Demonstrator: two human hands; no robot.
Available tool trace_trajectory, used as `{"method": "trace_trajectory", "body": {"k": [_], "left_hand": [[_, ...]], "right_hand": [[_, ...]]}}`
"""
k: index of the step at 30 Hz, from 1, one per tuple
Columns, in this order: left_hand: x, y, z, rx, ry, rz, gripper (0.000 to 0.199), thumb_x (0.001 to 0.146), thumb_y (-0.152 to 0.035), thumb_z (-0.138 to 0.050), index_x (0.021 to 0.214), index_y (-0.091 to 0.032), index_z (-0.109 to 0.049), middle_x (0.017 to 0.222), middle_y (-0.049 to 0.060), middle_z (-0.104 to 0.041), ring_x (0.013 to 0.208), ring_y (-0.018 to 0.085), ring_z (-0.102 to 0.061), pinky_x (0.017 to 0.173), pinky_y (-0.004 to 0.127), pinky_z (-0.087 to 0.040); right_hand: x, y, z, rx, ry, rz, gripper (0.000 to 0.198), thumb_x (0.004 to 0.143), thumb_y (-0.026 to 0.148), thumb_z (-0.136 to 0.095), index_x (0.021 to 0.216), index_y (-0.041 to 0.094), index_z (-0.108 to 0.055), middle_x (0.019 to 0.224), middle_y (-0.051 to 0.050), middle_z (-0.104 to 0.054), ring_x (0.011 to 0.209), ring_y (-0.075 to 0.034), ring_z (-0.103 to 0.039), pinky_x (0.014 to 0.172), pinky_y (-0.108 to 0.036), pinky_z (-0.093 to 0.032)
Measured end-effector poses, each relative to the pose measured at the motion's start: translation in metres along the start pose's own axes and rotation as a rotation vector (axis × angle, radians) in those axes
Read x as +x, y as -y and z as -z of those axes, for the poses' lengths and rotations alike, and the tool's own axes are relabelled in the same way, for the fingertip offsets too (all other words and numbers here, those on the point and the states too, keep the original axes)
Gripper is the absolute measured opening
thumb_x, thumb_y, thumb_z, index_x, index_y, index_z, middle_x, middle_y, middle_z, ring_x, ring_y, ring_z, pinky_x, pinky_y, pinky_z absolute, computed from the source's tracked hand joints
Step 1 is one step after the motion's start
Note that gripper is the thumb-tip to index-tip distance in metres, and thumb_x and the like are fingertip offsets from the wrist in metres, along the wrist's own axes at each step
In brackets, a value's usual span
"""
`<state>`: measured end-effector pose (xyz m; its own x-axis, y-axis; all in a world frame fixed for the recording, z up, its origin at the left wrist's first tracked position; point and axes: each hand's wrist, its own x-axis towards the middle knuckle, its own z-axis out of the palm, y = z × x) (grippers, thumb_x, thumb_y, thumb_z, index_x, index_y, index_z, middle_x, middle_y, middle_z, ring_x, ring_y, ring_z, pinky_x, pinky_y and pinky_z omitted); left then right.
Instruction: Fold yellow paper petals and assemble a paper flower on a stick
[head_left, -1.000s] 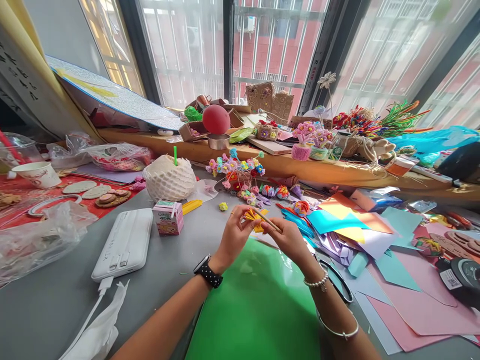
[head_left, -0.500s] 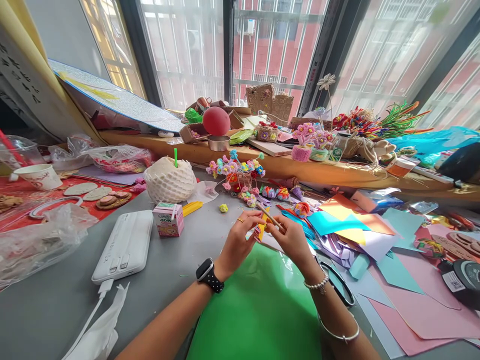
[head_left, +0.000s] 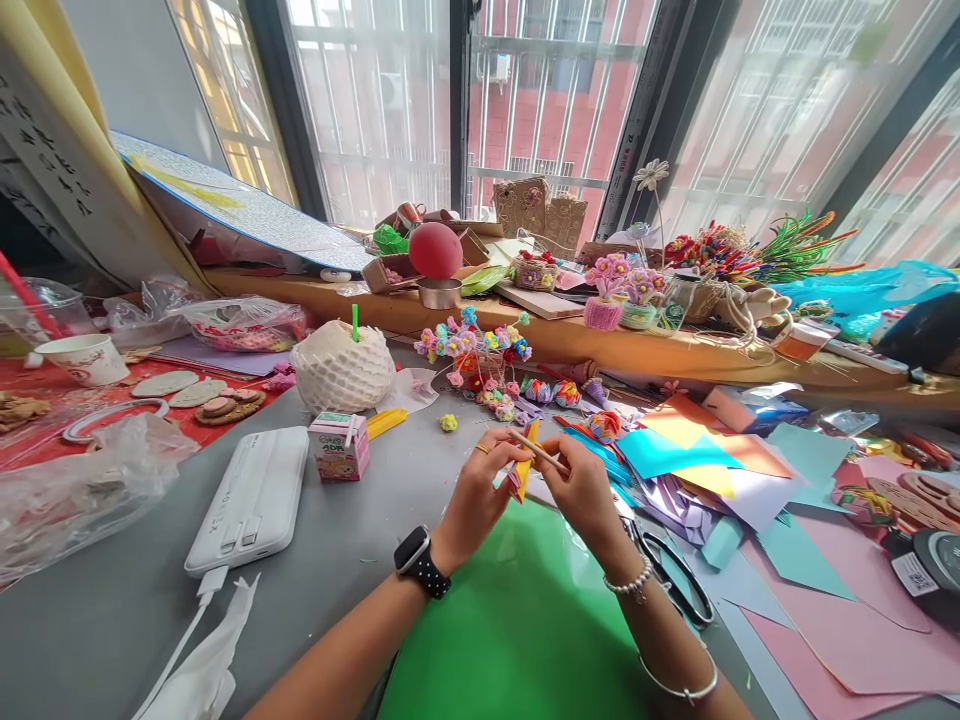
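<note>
My left hand (head_left: 480, 492), with a watch on its wrist, is closed on a folded yellow and orange piece of paper (head_left: 520, 478). My right hand (head_left: 579, 488) pinches a thin wooden stick (head_left: 541, 455), which lies across the paper with its tip by my left fingers. Both hands are close together above the far end of a smooth green sheet (head_left: 517, 620). Beyond them stands a bunch of small colourful crocheted flowers (head_left: 472, 350). Folded paper flowers (head_left: 604, 427) lie just behind my right hand.
Scissors (head_left: 679, 575) lie right of my right wrist, beside scattered coloured paper (head_left: 817, 610). To the left are a white power bank (head_left: 251, 500) with a cable, a pink drink carton (head_left: 339, 448) and a net-wrapped coconut (head_left: 341, 365). A red balloon (head_left: 435, 250) rests on the crowded windowsill.
The folded paper has turned and shows more below my left fingers. The stick now lies flatter across it, its tip closer to my left fingers. The view has shifted slightly.
</note>
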<state>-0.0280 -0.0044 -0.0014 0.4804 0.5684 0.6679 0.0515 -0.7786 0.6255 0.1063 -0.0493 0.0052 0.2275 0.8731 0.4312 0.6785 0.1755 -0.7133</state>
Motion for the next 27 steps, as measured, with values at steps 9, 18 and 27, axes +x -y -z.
{"method": "trace_trajectory", "body": {"k": [9,18,27], "left_hand": [[0.006,0.003,0.003,-0.213,-0.05,0.126,0.011,0.074,-0.017,-0.05,0.084,-0.017,-0.056,0.1,0.008,-0.05,0.098,0.018,-0.048,0.083,0.031,-0.04],[0.014,0.003,0.009,-0.695,0.054,0.53,0.021,0.066,-0.02,-0.063,0.083,-0.015,-0.053,0.084,0.002,-0.059,0.083,0.015,-0.056,0.079,0.027,-0.041],[0.011,0.001,0.003,-1.048,0.11,0.652,0.033,0.069,-0.026,-0.061,0.097,-0.014,-0.047,0.089,0.007,-0.06,0.08,0.02,-0.059,0.077,0.036,-0.043]], "right_hand": [[0.003,0.006,0.016,0.043,0.073,0.063,0.022,0.077,0.032,-0.046,0.079,0.016,-0.061,0.065,-0.002,-0.059,0.051,-0.01,-0.044,0.047,-0.021,-0.035],[0.011,0.001,0.039,0.04,-0.029,0.061,0.031,0.073,0.034,-0.052,0.1,0.018,-0.055,0.079,-0.001,-0.051,0.041,-0.005,-0.03,0.042,-0.02,-0.032],[0.01,0.0,0.032,0.0,-0.014,0.112,0.015,0.074,0.029,-0.053,0.081,0.018,-0.058,0.075,-0.002,-0.055,0.052,-0.01,-0.042,0.049,-0.022,-0.037]]}}
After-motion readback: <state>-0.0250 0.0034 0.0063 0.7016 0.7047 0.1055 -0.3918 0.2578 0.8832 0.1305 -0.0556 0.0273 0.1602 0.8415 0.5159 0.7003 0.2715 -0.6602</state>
